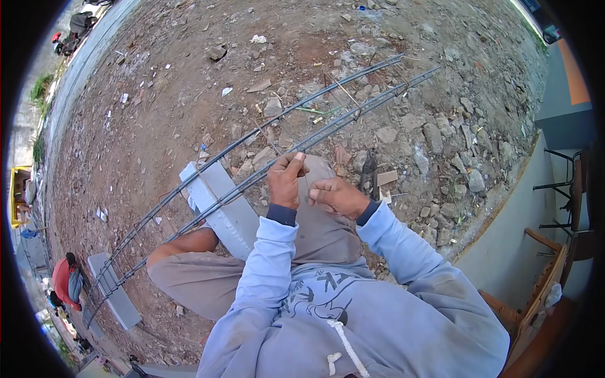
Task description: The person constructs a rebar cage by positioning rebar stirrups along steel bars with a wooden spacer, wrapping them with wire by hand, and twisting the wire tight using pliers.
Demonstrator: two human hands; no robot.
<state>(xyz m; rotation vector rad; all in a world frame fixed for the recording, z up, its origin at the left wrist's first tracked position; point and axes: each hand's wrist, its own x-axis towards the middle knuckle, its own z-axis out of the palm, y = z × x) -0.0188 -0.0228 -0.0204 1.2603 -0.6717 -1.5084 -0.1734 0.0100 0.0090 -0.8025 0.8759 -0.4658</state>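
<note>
My left hand (285,181) is closed, its thumb pressed against the bent fingers, just beside the steel rebar cage (328,130). Close to its right, my right hand (339,198) is closed in a pinch. A thin wire (307,183) shows faintly between the two hands; its ends are hidden by my fingers. The long cage slants across the view, its bars joined by thin stirrups. Under its middle stands a pale grey block-like support (228,217). A dark hand tool, apparently pliers or cutters (368,175), lies on the ground beyond my right hand.
Stones and rubble (435,138) cover the dirt, thickest to the right. A second grey support (116,296) bears the cage's far left end, near a person in red (65,285). Chairs (576,195) and a low wall (504,208) stand at right.
</note>
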